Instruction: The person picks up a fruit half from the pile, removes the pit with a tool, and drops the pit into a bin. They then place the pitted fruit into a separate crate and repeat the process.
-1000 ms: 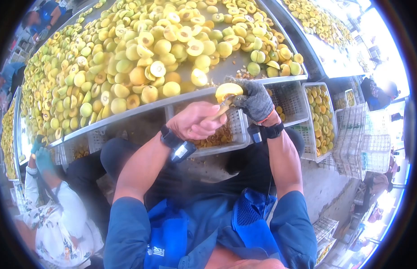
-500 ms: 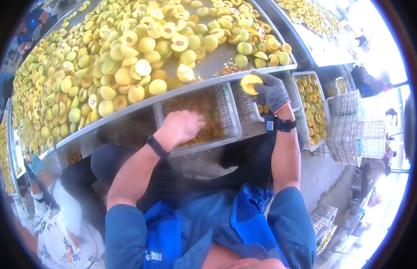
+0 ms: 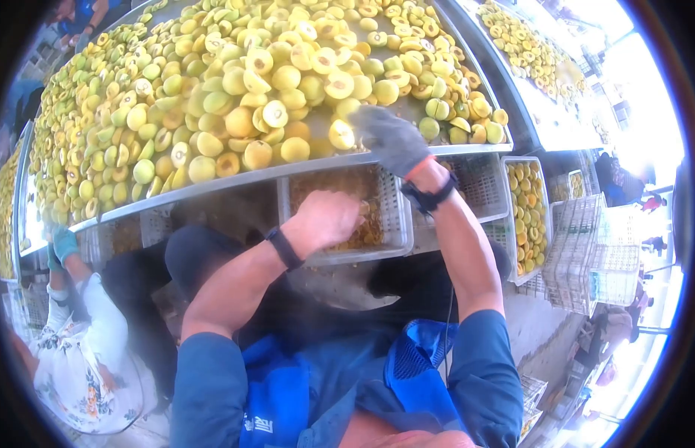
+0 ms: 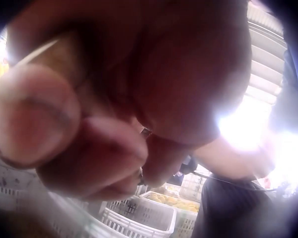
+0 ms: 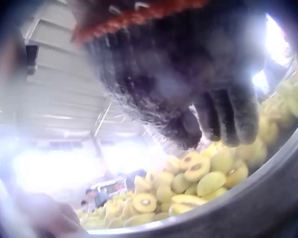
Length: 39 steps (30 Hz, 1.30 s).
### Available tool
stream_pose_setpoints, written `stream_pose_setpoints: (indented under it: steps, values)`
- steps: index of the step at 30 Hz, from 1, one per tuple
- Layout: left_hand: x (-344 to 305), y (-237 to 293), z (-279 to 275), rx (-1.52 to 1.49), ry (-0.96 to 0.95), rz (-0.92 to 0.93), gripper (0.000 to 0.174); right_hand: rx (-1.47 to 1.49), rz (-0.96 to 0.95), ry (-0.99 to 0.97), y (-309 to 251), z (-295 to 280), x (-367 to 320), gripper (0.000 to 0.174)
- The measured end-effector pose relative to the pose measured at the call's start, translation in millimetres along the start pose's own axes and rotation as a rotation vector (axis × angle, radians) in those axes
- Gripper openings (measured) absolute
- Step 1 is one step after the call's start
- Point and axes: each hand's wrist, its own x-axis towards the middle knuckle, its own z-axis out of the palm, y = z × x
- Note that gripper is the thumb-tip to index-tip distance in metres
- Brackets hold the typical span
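Note:
My bare left hand (image 3: 329,220) hangs over a white crate (image 3: 407,235) of brown pits and scraps. In the left wrist view its curled fingers grip a wooden-handled tool (image 4: 64,57), whose working end is hidden. My right hand (image 3: 396,142), in a grey glove with an orange cuff, reaches over the table's front rim to the heap of halved yellow peaches (image 3: 235,82). The right wrist view shows the gloved fingers (image 5: 243,114) pointing down over the peach halves (image 5: 196,168), apart from each other, with no fruit between them.
A raised metal rim (image 3: 213,179) edges the sorting table. Right of the pit crate stand another white crate (image 3: 474,187) and one full of peach halves (image 3: 527,216), then stacked crates (image 3: 575,254). A person in a floral top (image 3: 94,366) sits at left.
The right hand held a peach half against the left hand's tool, then carried it right over the crates. Now it is back at the heap without it. The left hand drew back over the pit crate.

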Motion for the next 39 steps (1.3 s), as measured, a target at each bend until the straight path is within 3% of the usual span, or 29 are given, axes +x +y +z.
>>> stream_pose_setpoints:
  steps: [3,4,7,11,14,17,19,20,21,22,24,29,35,39]
  values:
    - [-7.0,-3.6,-3.0,-0.005,0.082,0.041,0.034,-0.048,-0.118,-0.317,1.4,19.0,29.8,0.05]
    - [-8.2,-3.0,-4.9,0.006,0.059,-0.022,0.033,0.07,-0.211,-0.278,-2.0,15.0,35.4,0.052]
    - [-18.6,0.8,-22.8,0.025,0.063,-0.095,0.033,-0.305,0.082,-0.46,-15.0,23.2,57.5,0.032]
    - [-21.8,-12.7,-21.4,0.035,0.083,-0.117,0.035,-0.433,0.024,-0.429,-16.5,20.6,49.3,0.033]
    - [-23.9,-10.9,-29.6,0.022,0.1,-0.128,0.037,-0.2,0.225,-0.337,-28.4,1.1,38.1,0.036]
    - [-24.5,-19.5,-29.2,-0.15,0.243,-0.012,0.035,0.088,0.363,0.168,-25.1,5.0,15.3,0.045]
    - [-19.8,-22.0,-24.3,-0.526,0.312,0.07,0.031,0.491,0.553,0.287,-35.0,-8.6,1.7,0.051]
    - [-19.1,-20.6,-23.4,-0.709,0.356,0.106,0.029,0.899,0.732,0.234,-34.2,-13.8,-7.7,0.052]
    - [-24.1,-10.5,-35.1,-0.908,0.259,0.015,0.029,0.982,0.548,0.363,-27.1,-6.8,-16.1,0.047]
    - [-29.8,2.2,-45.4,-1.108,0.162,-0.072,0.03,1.071,0.561,0.333,-36.0,-18.2,-22.3,0.048]
    - [-27.9,11.8,-41.3,-1.236,0.204,-0.079,0.032,1.169,0.566,0.353,-48.5,-26.1,-36.2,0.051]
    - [-15.2,23.0,-31.7,-1.262,0.239,-0.087,0.031,0.902,0.624,0.29,-63.2,-29.9,-55.4,0.056]
    - [-3.6,30.7,-24.9,-1.279,0.241,-0.098,0.032,0.466,0.528,0.309,-70.6,-25.3,-61.8,0.06]
    - [1.4,35.4,-22.0,-1.265,0.26,-0.098,0.033,0.39,0.477,0.331,-77.8,-22.9,-66.2,0.065]
